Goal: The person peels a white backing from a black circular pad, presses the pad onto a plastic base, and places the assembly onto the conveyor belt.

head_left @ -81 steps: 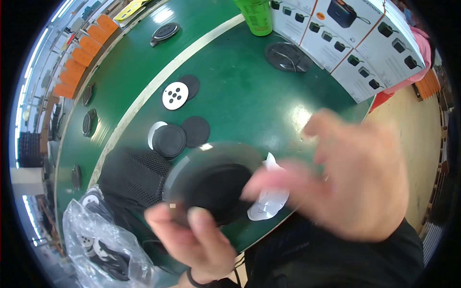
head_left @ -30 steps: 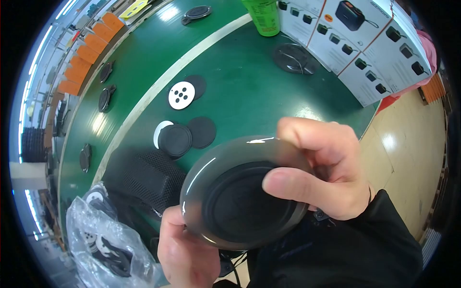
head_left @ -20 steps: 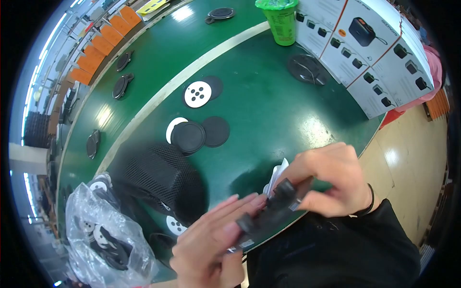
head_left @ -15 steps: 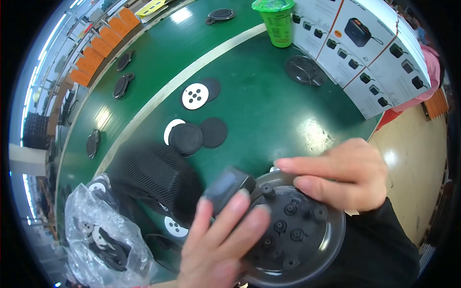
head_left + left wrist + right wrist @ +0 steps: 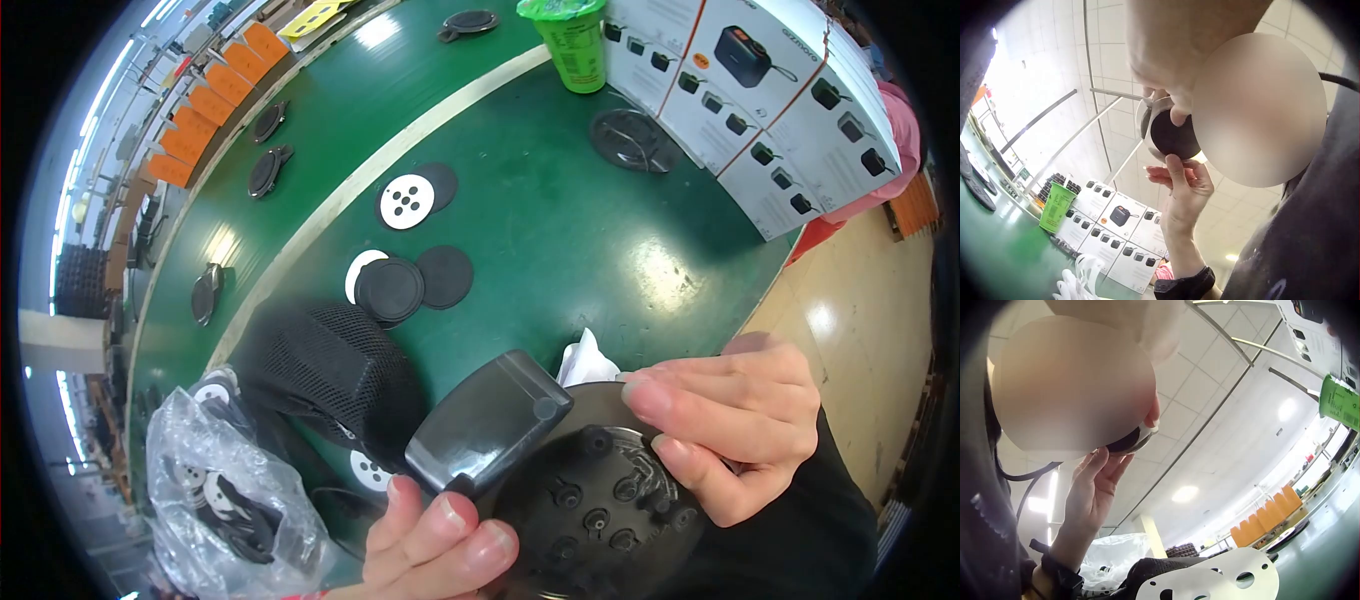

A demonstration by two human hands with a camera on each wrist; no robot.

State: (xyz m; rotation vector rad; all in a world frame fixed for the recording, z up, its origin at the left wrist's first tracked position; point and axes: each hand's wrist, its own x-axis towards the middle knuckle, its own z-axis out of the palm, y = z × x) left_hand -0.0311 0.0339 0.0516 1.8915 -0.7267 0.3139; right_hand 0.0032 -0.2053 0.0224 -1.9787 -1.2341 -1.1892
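A round dark plastic piece (image 5: 600,525), glossy and smoky at its rim, is held up between both hands with its pegged face toward the head camera. A blocky glossy dark arm (image 5: 490,420) sticks out from its left edge. My left hand (image 5: 440,545) grips the lower left edge near that arm, fingertips on top. On the upper right rim, my right hand (image 5: 740,420) pinches the piece with thumb and fingers. In the left wrist view, a black round pad (image 5: 1172,134) shows on the underside, with the right hand (image 5: 1185,187) below it.
Black mesh item (image 5: 340,370) and clear bag of parts (image 5: 230,500) lie left. Black discs (image 5: 390,290) and a white holed disc (image 5: 406,201) lie mid-table. White crumpled paper (image 5: 587,360) sits behind the piece. Green cup (image 5: 577,50) and printed boxes (image 5: 750,110) stand at the back.
The round piece was first held with its smooth black pad facing up, then turned over so its pegs face up. Since half a second ago, the left fingers moved down to its lower left edge.
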